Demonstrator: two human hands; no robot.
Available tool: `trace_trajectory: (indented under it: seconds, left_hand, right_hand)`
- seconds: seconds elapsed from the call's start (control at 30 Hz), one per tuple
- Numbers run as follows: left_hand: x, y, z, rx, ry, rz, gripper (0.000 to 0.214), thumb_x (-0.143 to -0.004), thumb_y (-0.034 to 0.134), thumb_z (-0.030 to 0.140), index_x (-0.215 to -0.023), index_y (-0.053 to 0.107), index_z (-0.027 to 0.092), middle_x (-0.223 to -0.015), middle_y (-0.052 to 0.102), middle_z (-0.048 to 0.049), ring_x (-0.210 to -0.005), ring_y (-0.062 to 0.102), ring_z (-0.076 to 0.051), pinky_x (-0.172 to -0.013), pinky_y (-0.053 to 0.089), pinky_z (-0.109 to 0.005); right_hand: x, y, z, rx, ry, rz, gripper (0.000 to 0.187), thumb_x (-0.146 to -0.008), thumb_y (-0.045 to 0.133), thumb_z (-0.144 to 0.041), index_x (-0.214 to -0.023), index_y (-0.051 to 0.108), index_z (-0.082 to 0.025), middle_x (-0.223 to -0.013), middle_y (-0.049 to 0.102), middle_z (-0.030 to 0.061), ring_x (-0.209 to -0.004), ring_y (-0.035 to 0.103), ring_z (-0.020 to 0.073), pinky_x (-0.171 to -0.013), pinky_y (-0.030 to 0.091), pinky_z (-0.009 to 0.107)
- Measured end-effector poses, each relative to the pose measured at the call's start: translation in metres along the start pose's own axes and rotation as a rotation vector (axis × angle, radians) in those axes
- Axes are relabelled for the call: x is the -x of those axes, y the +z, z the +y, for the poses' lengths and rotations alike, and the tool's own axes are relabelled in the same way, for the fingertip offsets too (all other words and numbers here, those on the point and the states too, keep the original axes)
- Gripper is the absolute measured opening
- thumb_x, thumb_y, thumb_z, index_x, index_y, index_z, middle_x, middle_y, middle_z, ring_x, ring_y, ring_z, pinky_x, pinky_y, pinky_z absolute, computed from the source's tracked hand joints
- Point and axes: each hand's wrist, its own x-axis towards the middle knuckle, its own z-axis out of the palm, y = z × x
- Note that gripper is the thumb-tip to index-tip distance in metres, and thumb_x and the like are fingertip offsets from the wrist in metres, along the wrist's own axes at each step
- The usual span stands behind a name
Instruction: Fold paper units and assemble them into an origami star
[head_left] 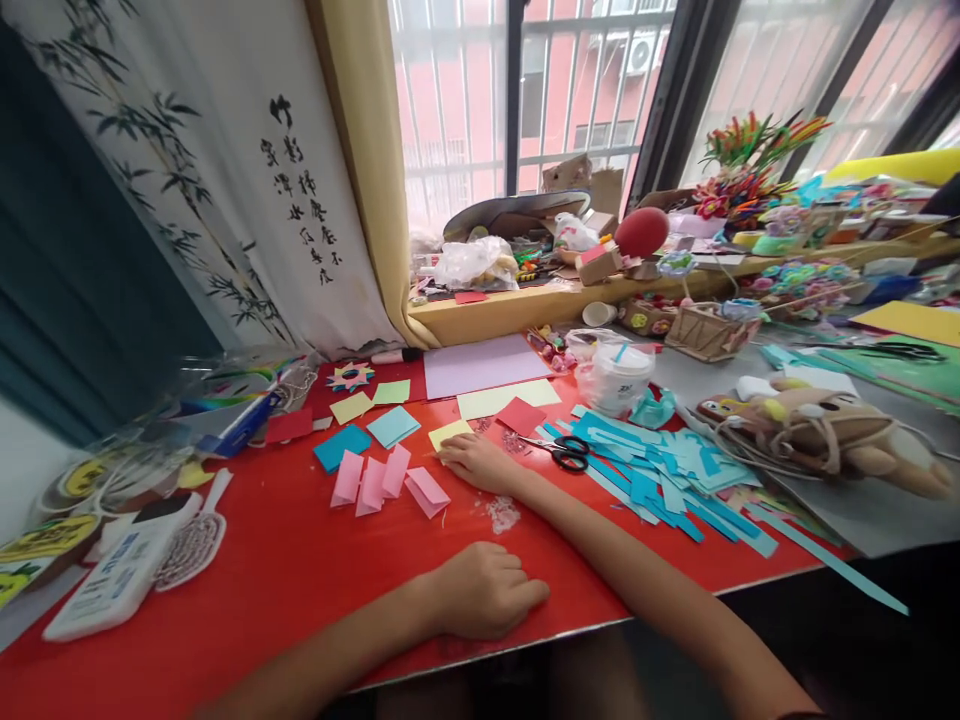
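My left hand (pixel 491 590) rests near the front edge of the red tabletop, curled into a loose fist, and I see nothing in it. Farther forward, my right hand (pixel 480 462) lies palm down with its fingers stretched out over the near edge of a small yellow paper square (pixel 448 434). Left of it stand several folded pink paper pieces (pixel 370 487). Behind these lie a blue square (pixel 342 449) and a light blue square (pixel 394 427). Black-handled scissors (pixel 570 453) and a red square (pixel 520 416) are to the right of my fingers.
Many blue paper strips (pixel 675 470) spread across the right side, some past the table edge. A lidded white cup (pixel 621 378) stands behind them, near a stuffed toy (pixel 832 430). A white box-like item (pixel 124 565) and a hairbrush-shaped item (pixel 193 545) lie at left.
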Motion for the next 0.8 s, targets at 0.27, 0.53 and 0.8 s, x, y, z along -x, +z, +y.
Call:
trace_trajectory:
  seconds: [0.27,0.53,0.8]
  left_hand:
    - [0.030,-0.034,-0.058,-0.302,-0.362,0.022,0.024,-0.091,0.036,0.016,-0.084,0.059,0.016,-0.063,0.057,-0.0023,-0.058,0.050,-0.014,-0.054,0.034,-0.028]
    - [0.090,-0.070,-0.121,-0.264,-0.881,-0.124,0.026,-0.091,0.036,0.025,-0.099,0.059,0.016,-0.104,0.063,-0.0100,-0.098,0.054,-0.024,-0.086,0.039,-0.036]
    - [0.097,-0.061,-0.123,-0.065,-1.090,-0.249,0.037,-0.082,0.048,0.024,-0.118,0.053,0.017,-0.103,0.065,-0.0111,-0.095,0.058,-0.026,-0.082,0.039,-0.034]
  right_hand:
    - [0.002,0.001,-0.002,-0.008,-0.008,0.041,0.031,-0.091,0.043,-0.017,-0.118,0.057,-0.016,-0.125,0.054,0.0130,-0.118,0.046,0.0224,-0.099,0.037,0.040]
    - [0.003,-0.012,-0.037,-0.052,0.113,0.173,0.025,-0.092,0.039,-0.021,-0.108,0.056,-0.014,-0.102,0.063,0.0129,-0.097,0.054,0.0243,-0.087,0.042,0.042]
    - [0.009,-0.006,-0.094,-0.110,-0.045,0.063,0.043,-0.079,0.059,-0.039,-0.113,0.053,-0.014,-0.111,0.060,0.0116,-0.100,0.052,0.0269,-0.087,0.043,0.040]
